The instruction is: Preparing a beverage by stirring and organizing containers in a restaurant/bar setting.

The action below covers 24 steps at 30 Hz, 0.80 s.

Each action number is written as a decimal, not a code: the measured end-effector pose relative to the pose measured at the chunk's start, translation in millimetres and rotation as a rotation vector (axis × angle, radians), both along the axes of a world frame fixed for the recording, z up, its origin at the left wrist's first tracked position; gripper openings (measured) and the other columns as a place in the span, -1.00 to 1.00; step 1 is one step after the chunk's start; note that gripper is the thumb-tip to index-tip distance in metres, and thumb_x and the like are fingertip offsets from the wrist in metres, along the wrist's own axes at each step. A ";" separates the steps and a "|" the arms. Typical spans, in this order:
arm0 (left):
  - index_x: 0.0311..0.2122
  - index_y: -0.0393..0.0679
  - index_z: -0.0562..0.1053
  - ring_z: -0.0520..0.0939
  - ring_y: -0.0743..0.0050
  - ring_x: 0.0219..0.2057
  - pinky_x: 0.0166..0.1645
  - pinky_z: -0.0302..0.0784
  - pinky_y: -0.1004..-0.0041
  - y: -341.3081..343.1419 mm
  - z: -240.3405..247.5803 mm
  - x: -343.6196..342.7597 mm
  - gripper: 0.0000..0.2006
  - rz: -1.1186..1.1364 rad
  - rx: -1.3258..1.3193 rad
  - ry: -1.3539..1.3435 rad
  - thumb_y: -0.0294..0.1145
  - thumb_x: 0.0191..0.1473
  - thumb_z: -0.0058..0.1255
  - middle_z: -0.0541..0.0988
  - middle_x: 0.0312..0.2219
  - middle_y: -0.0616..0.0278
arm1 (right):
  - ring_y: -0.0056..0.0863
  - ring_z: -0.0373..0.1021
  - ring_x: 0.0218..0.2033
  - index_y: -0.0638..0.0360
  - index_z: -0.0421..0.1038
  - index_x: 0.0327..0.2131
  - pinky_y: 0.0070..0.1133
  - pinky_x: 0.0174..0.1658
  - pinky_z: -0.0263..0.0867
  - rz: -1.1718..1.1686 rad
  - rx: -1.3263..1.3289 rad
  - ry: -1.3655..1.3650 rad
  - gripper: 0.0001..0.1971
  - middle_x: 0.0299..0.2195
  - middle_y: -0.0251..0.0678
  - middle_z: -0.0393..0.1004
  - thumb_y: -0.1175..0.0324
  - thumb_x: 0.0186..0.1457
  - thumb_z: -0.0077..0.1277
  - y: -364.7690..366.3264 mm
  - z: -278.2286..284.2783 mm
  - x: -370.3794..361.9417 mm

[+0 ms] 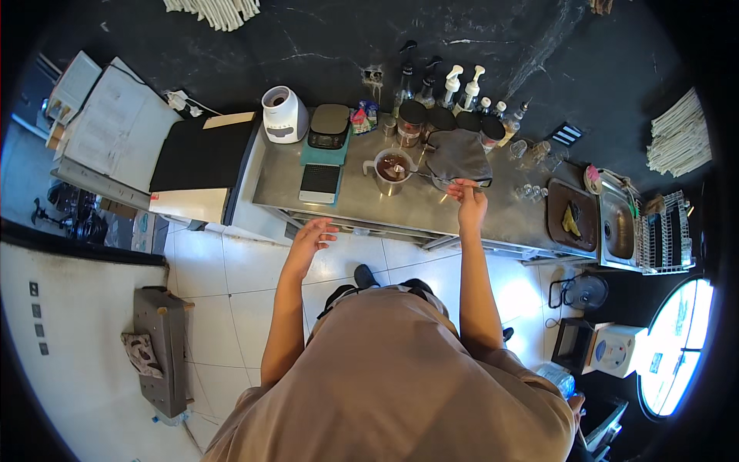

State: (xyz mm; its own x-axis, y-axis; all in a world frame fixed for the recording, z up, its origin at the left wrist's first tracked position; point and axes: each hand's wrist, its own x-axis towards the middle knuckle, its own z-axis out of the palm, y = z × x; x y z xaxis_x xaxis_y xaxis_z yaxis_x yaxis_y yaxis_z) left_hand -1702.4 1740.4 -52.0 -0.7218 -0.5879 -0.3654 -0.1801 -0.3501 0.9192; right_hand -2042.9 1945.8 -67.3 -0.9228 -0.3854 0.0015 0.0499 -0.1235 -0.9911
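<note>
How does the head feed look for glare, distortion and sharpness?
Head view: glare nearly whites out the round window and a patch of floor; straight edges bow toward the rim, where corners go black; the left hand and right hand look fairly clear, without obvious motion blur.

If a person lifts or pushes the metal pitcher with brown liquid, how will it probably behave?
The metal pitcher would probably feel rather heavy, since brown liquid stands inside. Its shiny metal wall suggests it is stiff and would hardly give. With its top open, a quick push might slosh the liquid.
</note>
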 end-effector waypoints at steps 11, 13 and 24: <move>0.03 -0.14 0.43 0.59 0.51 -0.20 -0.10 0.40 0.50 134.5 18.7 42.1 -0.66 0.149 -0.024 -0.035 -0.19 0.26 -0.15 0.60 -0.16 0.20 | -0.36 0.56 -0.33 0.41 0.41 -0.14 -0.57 -0.23 0.46 0.072 -0.219 -0.254 -0.72 -0.31 -0.06 0.57 0.32 0.32 -0.15 18.4 -43.4 -10.1; 0.03 -0.15 0.43 0.59 0.50 -0.20 -0.10 0.40 0.50 163.9 23.0 52.7 -0.66 0.180 -0.011 -0.026 -0.19 0.26 -0.15 0.60 -0.17 0.20 | -0.36 0.55 -0.30 0.40 0.41 -0.13 -0.57 -0.20 0.45 0.097 -0.274 -0.284 -0.71 -0.29 -0.06 0.57 0.31 0.32 -0.14 29.8 -24.1 5.3; -0.56 -0.02 0.06 0.13 0.56 -0.57 -0.44 0.11 0.49 295.5 -2.6 121.3 -0.62 0.541 0.135 0.178 -0.20 0.29 -0.22 0.06 -0.64 0.43 | -0.42 0.46 -0.22 0.21 0.36 -0.07 -0.55 -0.22 0.32 0.206 -0.137 -0.934 -0.68 -0.18 -0.23 0.53 0.17 0.37 -0.24 226.8 -160.0 147.4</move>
